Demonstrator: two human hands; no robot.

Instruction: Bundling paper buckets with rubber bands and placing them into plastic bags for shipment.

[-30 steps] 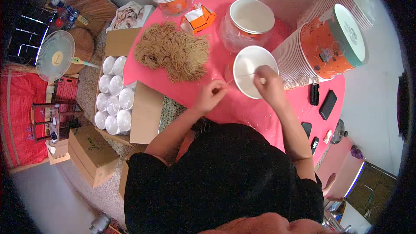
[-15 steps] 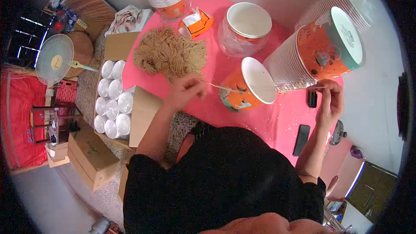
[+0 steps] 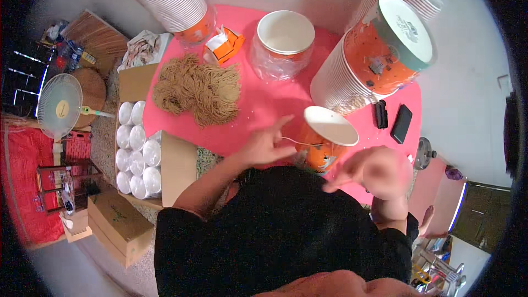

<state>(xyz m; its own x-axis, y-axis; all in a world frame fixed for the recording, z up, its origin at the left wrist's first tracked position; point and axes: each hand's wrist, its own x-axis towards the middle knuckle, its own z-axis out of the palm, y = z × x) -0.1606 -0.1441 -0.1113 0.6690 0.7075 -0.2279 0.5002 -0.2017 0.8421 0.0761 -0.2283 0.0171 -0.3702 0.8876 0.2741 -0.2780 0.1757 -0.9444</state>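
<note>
An orange paper bucket with a white inside tilts at the table's near edge, close to my body. A thin pale cord runs across its side to my left hand. That hand seems to pinch the cord's end, with one finger stretched upward. To the right of the bucket, my right hand is smeared by motion, so its hold does not show. A heap of tan cords lies at the table's left.
Tall bucket stacks stand at the back left and right. Between them sit a plastic-wrapped bucket pair and an orange tissue pack. A phone lies at right. A carton of white-wrapped cups is left of the table.
The bucket has come nearer to my body. My right hand has dropped from beside the stack to the bucket's near right. My left hand has moved right and nearer, and the view has shifted.
</note>
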